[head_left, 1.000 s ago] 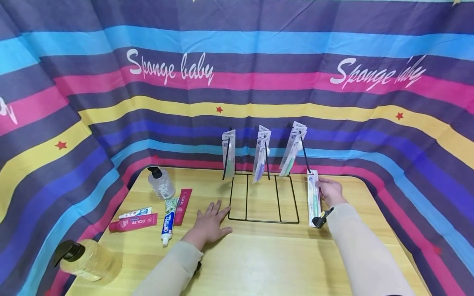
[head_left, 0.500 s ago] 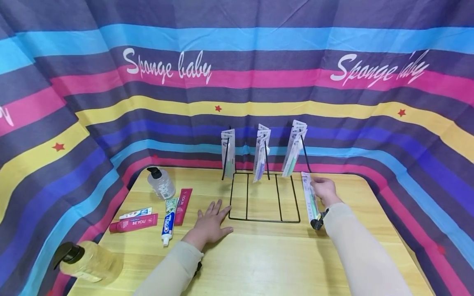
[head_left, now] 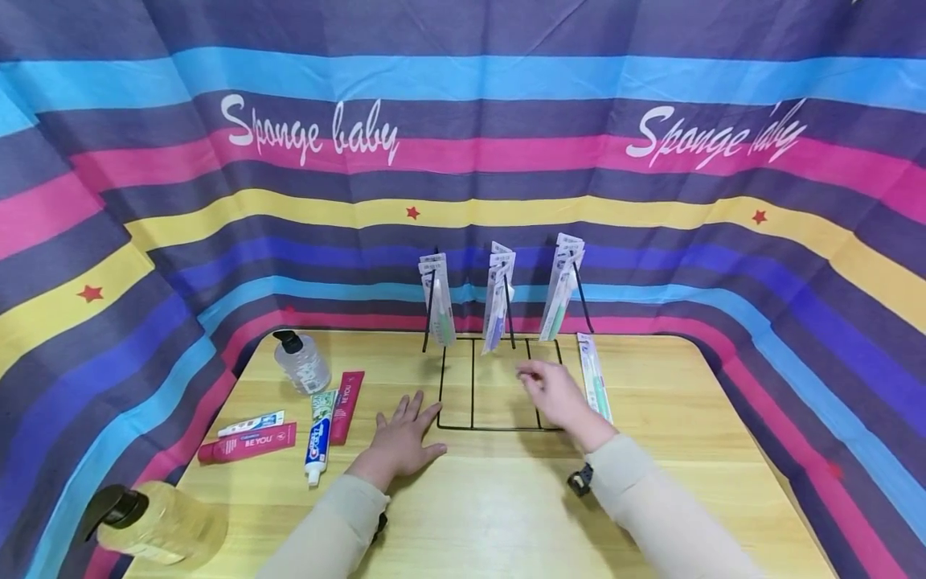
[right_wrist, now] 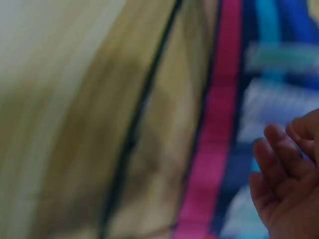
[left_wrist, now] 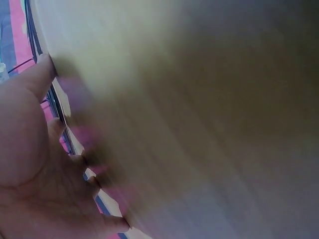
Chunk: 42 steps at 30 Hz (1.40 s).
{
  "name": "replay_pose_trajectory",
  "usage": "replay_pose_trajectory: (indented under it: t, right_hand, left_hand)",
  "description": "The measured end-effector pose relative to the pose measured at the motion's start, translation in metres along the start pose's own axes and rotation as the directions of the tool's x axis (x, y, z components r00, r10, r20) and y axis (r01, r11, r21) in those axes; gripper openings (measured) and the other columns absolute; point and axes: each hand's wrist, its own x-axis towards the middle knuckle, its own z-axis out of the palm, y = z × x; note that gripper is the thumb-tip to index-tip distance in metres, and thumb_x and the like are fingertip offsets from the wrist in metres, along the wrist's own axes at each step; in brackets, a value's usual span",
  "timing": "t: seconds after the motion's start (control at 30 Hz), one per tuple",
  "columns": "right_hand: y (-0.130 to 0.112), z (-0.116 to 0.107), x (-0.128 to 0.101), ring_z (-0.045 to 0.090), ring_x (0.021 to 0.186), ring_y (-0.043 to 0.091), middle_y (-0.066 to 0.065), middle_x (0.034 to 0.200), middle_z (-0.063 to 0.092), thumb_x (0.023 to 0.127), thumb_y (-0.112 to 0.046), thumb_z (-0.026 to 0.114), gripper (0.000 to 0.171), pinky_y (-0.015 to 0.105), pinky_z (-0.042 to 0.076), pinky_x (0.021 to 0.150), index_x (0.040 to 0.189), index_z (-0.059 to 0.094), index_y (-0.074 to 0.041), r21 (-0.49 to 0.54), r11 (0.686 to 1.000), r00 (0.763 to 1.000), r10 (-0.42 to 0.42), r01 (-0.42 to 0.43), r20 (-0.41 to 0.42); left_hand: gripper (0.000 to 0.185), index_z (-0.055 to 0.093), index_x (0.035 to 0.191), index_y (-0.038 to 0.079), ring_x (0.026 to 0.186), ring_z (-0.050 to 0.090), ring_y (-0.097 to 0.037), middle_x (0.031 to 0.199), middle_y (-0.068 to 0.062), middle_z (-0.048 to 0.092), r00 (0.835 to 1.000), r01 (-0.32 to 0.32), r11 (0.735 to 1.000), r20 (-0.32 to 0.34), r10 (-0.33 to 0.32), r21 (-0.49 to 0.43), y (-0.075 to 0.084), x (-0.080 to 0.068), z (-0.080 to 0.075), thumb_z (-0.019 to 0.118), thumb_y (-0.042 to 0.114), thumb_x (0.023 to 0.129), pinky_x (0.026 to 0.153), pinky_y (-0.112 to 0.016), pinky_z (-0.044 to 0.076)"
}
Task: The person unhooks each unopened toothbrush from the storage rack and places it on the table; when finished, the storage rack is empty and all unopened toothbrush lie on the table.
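Note:
My left hand (head_left: 402, 439) rests on the wooden table with its fingers spread, fingertips right at the left edge of the black wire rack (head_left: 473, 394). My right hand (head_left: 559, 396) is over the rack's right part, its fingers loosely bent and holding nothing; the right wrist view shows its fingertips (right_wrist: 271, 132), blurred. Just right of that hand, a packaged toothbrush (head_left: 595, 374) with green on it lies on the table. On the rack's hooks hang packaged toothbrushes in three groups: left (head_left: 438, 301), middle (head_left: 497, 299) and right (head_left: 560, 289).
On the left lie a blue and green toothpaste tube (head_left: 318, 438), pink tubes (head_left: 347, 406) (head_left: 256, 442) and a small white tube (head_left: 251, 423). A clear pump bottle (head_left: 302, 363) stands behind them, a yellow pump bottle (head_left: 162, 523) in front. Striped cloth (head_left: 521, 185) surrounds the table.
My right hand has let go of the packaged toothbrush, leaving it on the table right of the rack, and has moved left over the rack. My left hand has stayed in place.

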Motion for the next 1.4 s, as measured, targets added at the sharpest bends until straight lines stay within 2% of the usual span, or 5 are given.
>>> replay_pose_trajectory:
  t: [0.23, 0.4, 0.7, 1.0, 1.4]
  right_hand:
    - [-0.090, 0.020, 0.034, 0.057, 0.135, 0.035, 0.019, 0.149, 0.058, 0.106, -0.011, 0.062, 0.051, 0.051, 0.047, 0.114, 0.154, 0.048, 0.002, 0.090, 0.978, 0.980, -0.193, 0.189, 0.048]
    - [-0.122, 0.029, 0.067, 0.047, 0.144, 0.038, 0.023, 0.159, 0.045, 0.109, -0.013, 0.060, 0.061, 0.052, 0.047, 0.114, 0.161, 0.034, 0.005, 0.235, 0.970, 0.998, -0.059, 0.065, -0.031]
    - [-0.129, 0.044, 0.108, 0.057, 0.133, 0.035, 0.023, 0.146, 0.056, 0.109, -0.014, 0.061, 0.059, 0.047, 0.049, 0.111, 0.158, 0.037, 0.006, 0.340, 0.936, 0.989, 0.125, -0.092, -0.079]
    - [-0.124, 0.054, 0.123, 0.066, 0.105, 0.028, 0.014, 0.111, 0.070, 0.105, -0.014, 0.068, 0.023, 0.041, 0.057, 0.092, 0.122, 0.072, 0.001, 0.361, 0.914, 0.964, 0.241, -0.188, -0.110]
    - [-0.111, 0.053, 0.104, 0.066, 0.082, 0.016, 0.015, 0.092, 0.074, 0.100, -0.003, 0.072, 0.011, 0.027, 0.056, 0.075, 0.106, 0.077, 0.004, 0.468, 0.882, 0.961, 0.179, -0.062, -0.211]
  left_hand:
    - [0.079, 0.037, 0.167, 0.027, 0.161, 0.010, -0.044, 0.176, -0.016, 0.013, 1.000, 0.008, 1.000, 0.001, -0.008, 0.005, -0.002, -0.001, 0.002, 0.063, 0.061, 0.101, 0.117, -0.082, 0.008]
    - [0.079, 0.038, 0.166, 0.026, 0.161, 0.011, -0.044, 0.176, -0.016, 0.015, 1.000, 0.012, 1.000, -0.010, -0.011, 0.021, -0.002, 0.001, 0.001, 0.064, 0.061, 0.100, 0.117, -0.082, 0.010]
    - [0.079, 0.038, 0.167, 0.026, 0.160, 0.011, -0.045, 0.176, -0.017, 0.015, 1.000, -0.006, 0.999, -0.018, 0.006, 0.035, -0.001, 0.002, 0.003, 0.061, 0.064, 0.100, 0.116, -0.083, 0.011]
    - [0.079, 0.040, 0.165, 0.023, 0.159, 0.014, -0.047, 0.175, -0.019, 0.018, 0.999, -0.009, 0.999, -0.035, 0.010, 0.032, -0.003, 0.003, 0.004, 0.065, 0.060, 0.099, 0.115, -0.084, 0.012]
    - [0.079, 0.038, 0.166, 0.027, 0.160, 0.011, -0.045, 0.176, -0.016, 0.016, 1.000, 0.005, 1.000, -0.013, -0.005, 0.025, -0.002, 0.003, 0.002, 0.065, 0.060, 0.100, 0.116, -0.084, 0.011]
